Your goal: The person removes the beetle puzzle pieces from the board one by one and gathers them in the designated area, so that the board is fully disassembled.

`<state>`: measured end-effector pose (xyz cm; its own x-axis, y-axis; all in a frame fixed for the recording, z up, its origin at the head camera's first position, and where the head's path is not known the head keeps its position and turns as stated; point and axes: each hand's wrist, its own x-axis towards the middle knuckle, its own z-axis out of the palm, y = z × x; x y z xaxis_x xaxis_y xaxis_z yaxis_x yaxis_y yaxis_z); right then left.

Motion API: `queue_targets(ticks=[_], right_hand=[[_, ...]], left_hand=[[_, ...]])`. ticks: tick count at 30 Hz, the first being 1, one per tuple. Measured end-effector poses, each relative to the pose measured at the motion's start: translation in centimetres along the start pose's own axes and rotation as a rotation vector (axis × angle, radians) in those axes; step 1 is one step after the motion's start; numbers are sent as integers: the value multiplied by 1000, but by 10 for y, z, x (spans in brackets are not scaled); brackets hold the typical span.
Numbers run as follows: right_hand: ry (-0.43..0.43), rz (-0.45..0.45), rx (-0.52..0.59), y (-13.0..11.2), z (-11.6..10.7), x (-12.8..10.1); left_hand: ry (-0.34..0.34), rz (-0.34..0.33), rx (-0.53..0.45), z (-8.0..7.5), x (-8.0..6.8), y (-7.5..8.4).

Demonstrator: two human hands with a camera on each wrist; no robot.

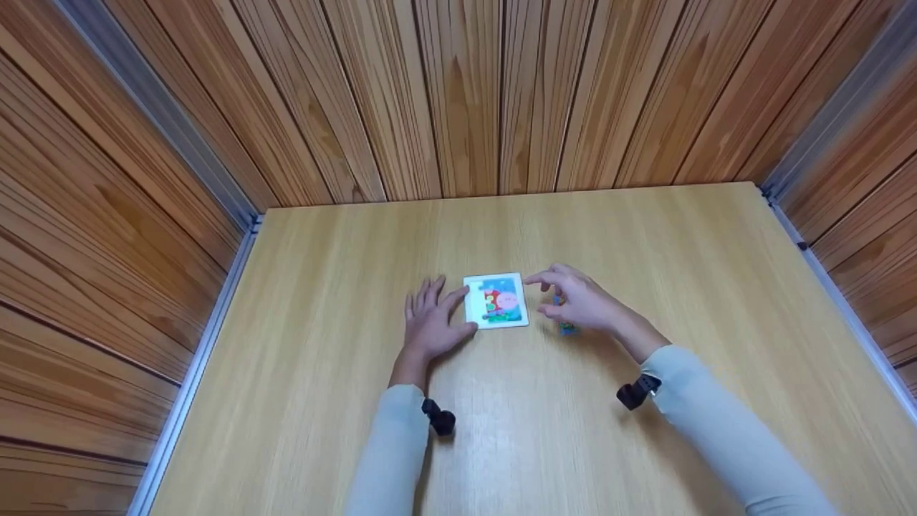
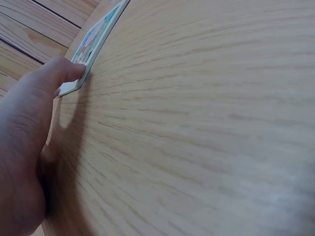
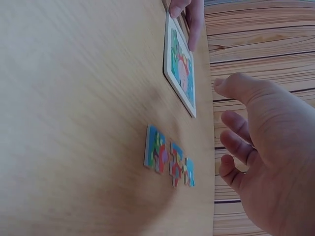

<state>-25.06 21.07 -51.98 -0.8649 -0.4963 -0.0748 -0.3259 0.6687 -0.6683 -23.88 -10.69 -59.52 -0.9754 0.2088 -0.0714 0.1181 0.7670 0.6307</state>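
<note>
A small white-framed jigsaw puzzle [image 1: 473,309] lies flat on the table, showing a pink and red cartoon figure on blue; its left strip is bare white. My left hand [image 1: 430,331] rests at the puzzle's left side with fingers spread. In the left wrist view its thumb [image 2: 71,70] touches the frame's near corner. To the right, my right hand [image 1: 586,302] hovers with nothing held, its index fingertip close to the puzzle's right edge. Below it lie three loose jigsaw pieces [image 3: 175,164], partly hidden by the hand in the head view.
The light wooden table [image 1: 344,430] is bounded by plank walls [image 1: 473,100] at the back and sides. Metal rails [image 1: 193,365] run along the table's side edges. A small black camera [image 1: 438,418] sits on the left wrist, another [image 1: 637,392] on the right.
</note>
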Motion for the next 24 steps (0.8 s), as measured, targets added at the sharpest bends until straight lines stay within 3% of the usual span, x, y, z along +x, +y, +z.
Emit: queue_targets(ticks=[7,14,24], right_hand=[[-5,15,4,-8,8,10],[2,-24,-12,-15,16,21],[-17,6,-12,-23,27,39]], left_hand=[[-13,-11,12,0,0,-1],[-11,-1,22,-1,0,1],[-30,3,15,-3,0,0]])
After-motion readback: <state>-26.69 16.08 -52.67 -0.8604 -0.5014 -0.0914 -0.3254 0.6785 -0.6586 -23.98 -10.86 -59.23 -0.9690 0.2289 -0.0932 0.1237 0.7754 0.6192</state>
